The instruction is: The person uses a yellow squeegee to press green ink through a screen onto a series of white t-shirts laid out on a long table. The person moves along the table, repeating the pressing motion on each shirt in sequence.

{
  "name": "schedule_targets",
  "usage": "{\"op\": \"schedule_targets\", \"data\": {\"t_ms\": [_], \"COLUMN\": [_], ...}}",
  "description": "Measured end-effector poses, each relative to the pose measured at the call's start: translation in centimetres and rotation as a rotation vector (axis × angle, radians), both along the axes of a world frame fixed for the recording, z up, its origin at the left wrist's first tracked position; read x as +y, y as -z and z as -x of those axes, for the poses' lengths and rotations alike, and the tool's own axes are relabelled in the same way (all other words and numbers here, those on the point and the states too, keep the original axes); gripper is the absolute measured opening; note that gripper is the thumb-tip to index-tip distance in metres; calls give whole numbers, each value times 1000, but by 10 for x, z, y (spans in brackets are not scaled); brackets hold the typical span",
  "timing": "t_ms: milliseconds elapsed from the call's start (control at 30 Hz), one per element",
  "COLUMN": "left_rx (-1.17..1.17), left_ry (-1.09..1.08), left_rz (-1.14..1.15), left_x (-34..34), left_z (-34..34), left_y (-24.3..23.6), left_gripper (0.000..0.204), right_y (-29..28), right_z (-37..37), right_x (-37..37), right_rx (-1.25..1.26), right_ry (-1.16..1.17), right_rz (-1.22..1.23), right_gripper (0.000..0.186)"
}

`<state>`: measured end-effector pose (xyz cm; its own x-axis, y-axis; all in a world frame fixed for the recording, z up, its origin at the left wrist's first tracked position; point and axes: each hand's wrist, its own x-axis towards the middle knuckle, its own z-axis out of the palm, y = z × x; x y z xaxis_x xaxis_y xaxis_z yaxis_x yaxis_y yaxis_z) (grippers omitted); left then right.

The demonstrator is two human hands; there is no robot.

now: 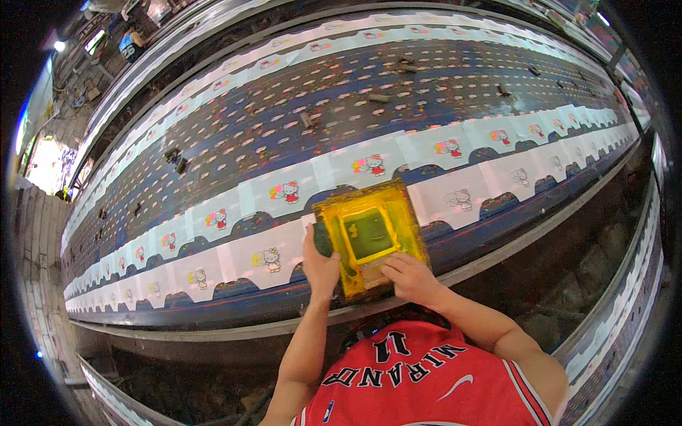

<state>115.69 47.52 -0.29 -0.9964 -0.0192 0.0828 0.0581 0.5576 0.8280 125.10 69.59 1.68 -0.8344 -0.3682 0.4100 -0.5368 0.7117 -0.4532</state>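
- Currently, I see the yellow frame [410, 231] near the centre of the view, slightly tilted, over the nearer row of white pieces [449, 188], with a dark green panel [367, 233] in its middle.
- The left hand [322, 268] is gripping the frame's left side, its thumb against the edge; I can't name the dark green thing [322, 240] showing between fingers and frame.
- The right hand [413, 278] has curled fingers at the frame's lower edge, beside a tan strip [372, 274]; I can't tell whether they clasp either one.
- Left of the frame, I see pale yellow and grey cartoon cats on the nearer row; to its right, faint grey outlines. The next row up carries fuller red and yellow prints.
- A long dark table [462, 260] crosses my view, with small dark lumps [379, 98] across its upper part.
- Another person [131, 47] is visible at the upper left.
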Motion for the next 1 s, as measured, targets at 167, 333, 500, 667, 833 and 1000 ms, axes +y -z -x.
{"op": "schedule_targets", "data": {"t_ms": [167, 333, 500, 667, 833, 1000], "left_rx": [96, 141, 102, 11, 33, -38], "left_ry": [-6, 48, 29, 13, 5, -5], "left_rz": [-166, -91, -4, 37, 20, -79], "left_x": [44, 140, 224, 254, 253, 252], "left_z": [-7, -9, -15, -23, -22, -21], "left_y": [-7, -8, 9, 10, 14, 12], "left_gripper": [91, 90, 93, 93, 90, 88], "right_y": [-17, -26, -21, -4, -2, -7], "right_z": [8, 2, -6, -10, -11, -13], "right_x": [48, 141, 217, 248, 253, 255], "right_rx": [-10, -19, -82, -55, -88, -73], "right_ry": [-12, 60, 88, 93, 40, 23], "right_rz": [35, -17, -24, 15, 51, 21], "right_gripper": [33, 33, 32, 31, 34, 29]}}
